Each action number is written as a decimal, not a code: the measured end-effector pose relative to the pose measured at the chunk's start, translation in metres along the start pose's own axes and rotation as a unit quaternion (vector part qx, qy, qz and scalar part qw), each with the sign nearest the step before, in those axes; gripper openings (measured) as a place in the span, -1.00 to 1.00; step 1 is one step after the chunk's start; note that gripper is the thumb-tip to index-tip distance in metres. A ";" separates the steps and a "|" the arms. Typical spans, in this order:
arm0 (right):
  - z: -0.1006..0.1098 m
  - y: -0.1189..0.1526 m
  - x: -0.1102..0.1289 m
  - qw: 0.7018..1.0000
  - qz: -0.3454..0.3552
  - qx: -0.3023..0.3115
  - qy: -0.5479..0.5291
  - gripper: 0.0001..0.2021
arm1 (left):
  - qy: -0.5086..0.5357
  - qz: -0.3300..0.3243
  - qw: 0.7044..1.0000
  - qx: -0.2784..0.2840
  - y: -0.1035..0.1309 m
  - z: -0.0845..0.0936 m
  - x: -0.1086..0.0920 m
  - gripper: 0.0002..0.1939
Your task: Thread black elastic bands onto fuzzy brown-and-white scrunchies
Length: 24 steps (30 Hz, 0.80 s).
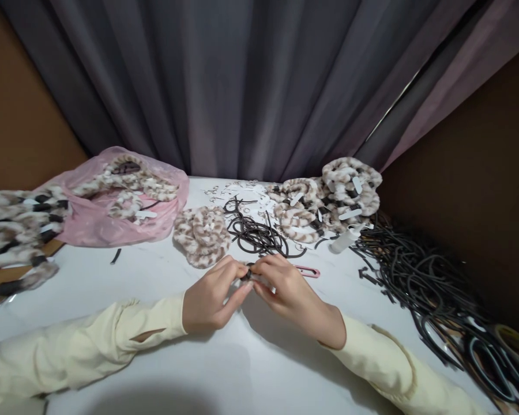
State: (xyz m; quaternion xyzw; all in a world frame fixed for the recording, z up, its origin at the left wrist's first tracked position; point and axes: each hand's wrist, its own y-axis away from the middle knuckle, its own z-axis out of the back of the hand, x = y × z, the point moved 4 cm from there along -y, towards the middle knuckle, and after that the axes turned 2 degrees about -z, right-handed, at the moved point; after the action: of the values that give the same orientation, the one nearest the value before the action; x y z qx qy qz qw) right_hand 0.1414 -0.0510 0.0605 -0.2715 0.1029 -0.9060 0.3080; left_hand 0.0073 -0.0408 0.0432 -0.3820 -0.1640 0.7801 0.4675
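My left hand and my right hand meet over the middle of the table, fingertips pinched together. Between them is a small furry piece with a dark band; fingers cover most of it, so its full shape is hidden. Just beyond the hands lies a round bundle of brown-and-white plush strips. A loose coil of black cord sits behind my right hand. Partly covered by that hand, a pink-handled cutter rests on the white table.
A pink plastic bag holds furry loops; more plush strips with black bands lie at far left. Tagged furry loops are heaped at back right beside a small white bottle. Black cords, scissors and a tape roll crowd the right edge.
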 end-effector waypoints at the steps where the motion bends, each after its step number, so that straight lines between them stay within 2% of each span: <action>1: -0.001 0.001 0.000 1.000 0.004 -0.005 0.000 -0.89 | -0.003 0.001 1.000 -0.008 0.000 -0.001 0.001 -0.94; 3: -0.003 0.002 0.001 1.000 0.011 -0.014 0.005 -0.88 | -0.013 0.003 1.000 -0.022 0.000 -0.002 0.005 -0.96; 5: -0.006 0.003 0.003 0.999 0.021 -0.023 0.011 -0.87 | -0.020 0.005 0.999 -0.028 0.000 -0.004 0.008 -0.90; 10: -0.014 0.006 0.006 0.995 0.064 -0.048 0.057 -0.82 | -0.018 0.043 0.999 -0.017 -0.002 -0.006 0.015 -0.85; 12: -0.017 0.006 0.004 0.992 0.077 -0.050 0.083 -0.77 | 0.004 0.074 0.997 0.000 -0.005 -0.005 0.017 -0.84; 14: -0.018 0.004 0.000 0.991 0.074 -0.049 0.103 -0.77 | 0.043 0.138 0.989 0.023 -0.009 -0.006 0.022 -0.85; 18: -0.010 -0.002 -0.008 0.983 0.047 -0.093 0.150 -0.82 | 0.173 0.296 0.939 0.031 -0.019 -0.009 0.037 -0.80; 21: -0.004 -0.001 -0.006 0.972 0.043 -0.129 0.189 -0.79 | 0.280 0.372 0.885 0.006 -0.030 -0.015 0.043 -0.74; 24: -0.007 0.002 -0.006 0.982 0.020 -0.114 0.152 -0.75 | 0.346 0.433 0.832 -0.027 -0.039 -0.020 0.048 -0.74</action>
State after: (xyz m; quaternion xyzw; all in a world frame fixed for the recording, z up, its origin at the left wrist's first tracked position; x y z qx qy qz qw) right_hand 0.1423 -0.0493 0.0514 -0.1619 0.2568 -0.9127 0.2734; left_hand 0.0326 0.0184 0.0325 -0.6715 0.1693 0.7148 0.0979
